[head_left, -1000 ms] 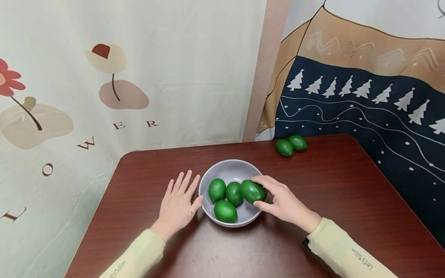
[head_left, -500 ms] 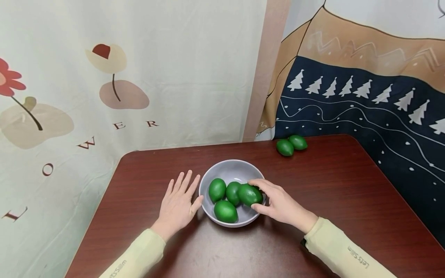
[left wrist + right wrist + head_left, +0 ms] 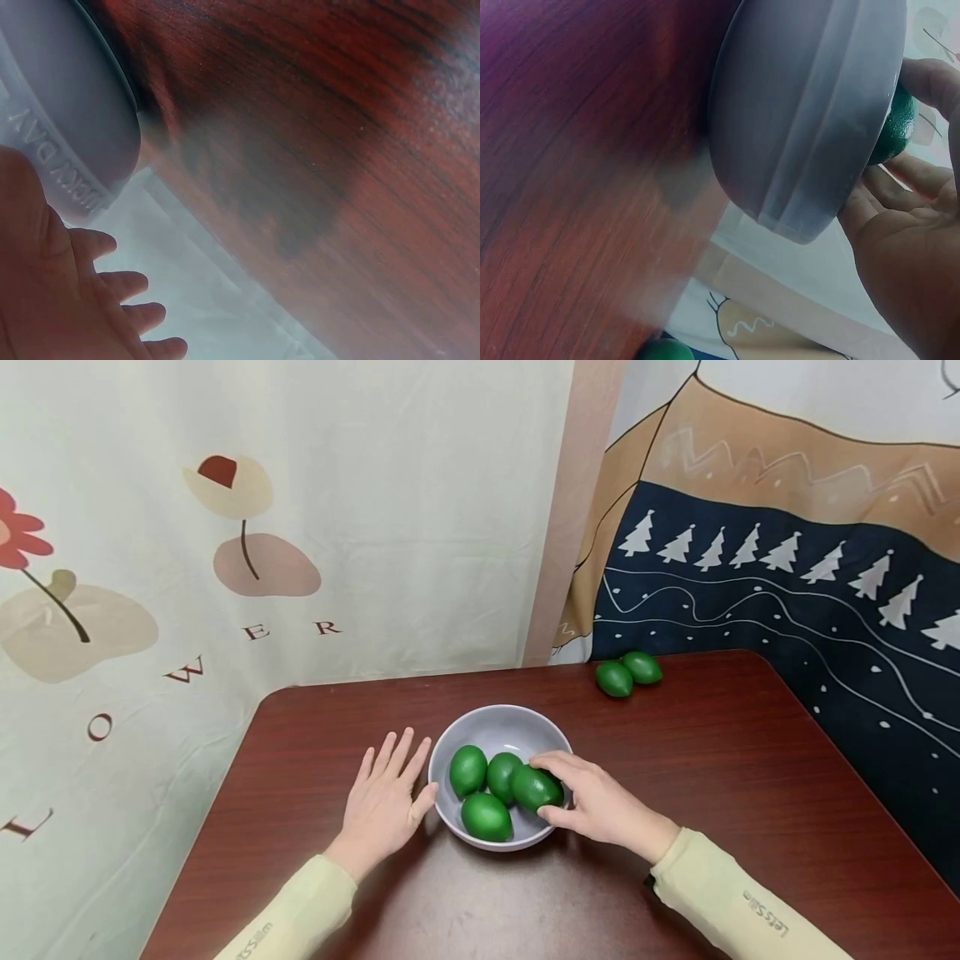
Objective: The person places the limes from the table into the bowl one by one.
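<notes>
Now the right hand curls its fingers and thumb round a green lime at the right side of the grey bowl, where it lies against three other limes. Just left of the bowl, the left hand rests flat on the dark wooden table, fingers straight and spread, its thumb touching the bowl's rim. Two more limes lie together at the far edge of the table, well apart from the bowl.

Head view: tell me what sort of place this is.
Probably a room corner staged for recording: a wooden table against two printed cloth backdrops, with only a bowl of limes on it.
</notes>
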### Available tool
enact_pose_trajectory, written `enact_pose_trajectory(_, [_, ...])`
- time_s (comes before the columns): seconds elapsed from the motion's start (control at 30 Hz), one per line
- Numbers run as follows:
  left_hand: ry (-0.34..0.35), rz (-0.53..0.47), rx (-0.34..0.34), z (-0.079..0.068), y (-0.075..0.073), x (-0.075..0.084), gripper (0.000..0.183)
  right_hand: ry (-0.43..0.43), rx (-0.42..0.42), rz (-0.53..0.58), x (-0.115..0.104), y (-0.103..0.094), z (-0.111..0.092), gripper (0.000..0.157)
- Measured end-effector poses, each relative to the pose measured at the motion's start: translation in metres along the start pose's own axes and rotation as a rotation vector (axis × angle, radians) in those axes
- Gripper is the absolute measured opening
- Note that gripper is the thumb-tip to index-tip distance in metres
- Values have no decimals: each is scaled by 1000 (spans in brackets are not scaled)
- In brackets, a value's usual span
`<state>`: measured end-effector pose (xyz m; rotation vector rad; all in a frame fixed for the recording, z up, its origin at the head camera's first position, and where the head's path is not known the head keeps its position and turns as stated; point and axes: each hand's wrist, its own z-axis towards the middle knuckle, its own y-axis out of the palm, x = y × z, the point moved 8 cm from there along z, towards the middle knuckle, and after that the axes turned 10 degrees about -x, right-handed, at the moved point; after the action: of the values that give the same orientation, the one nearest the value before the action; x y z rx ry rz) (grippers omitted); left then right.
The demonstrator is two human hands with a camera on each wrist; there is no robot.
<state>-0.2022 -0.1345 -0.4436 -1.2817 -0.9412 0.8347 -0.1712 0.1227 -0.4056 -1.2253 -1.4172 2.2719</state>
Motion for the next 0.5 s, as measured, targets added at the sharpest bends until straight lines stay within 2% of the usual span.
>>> enact_pose_trajectory(0.27, [2,1,3,0,0,0,65,-32,-16,-17,-2,3,2,50])
enact_pose_trajectory(0.5, [6,4,12,0,-1,0,66,-20,-56,-44,-3,6,5,49])
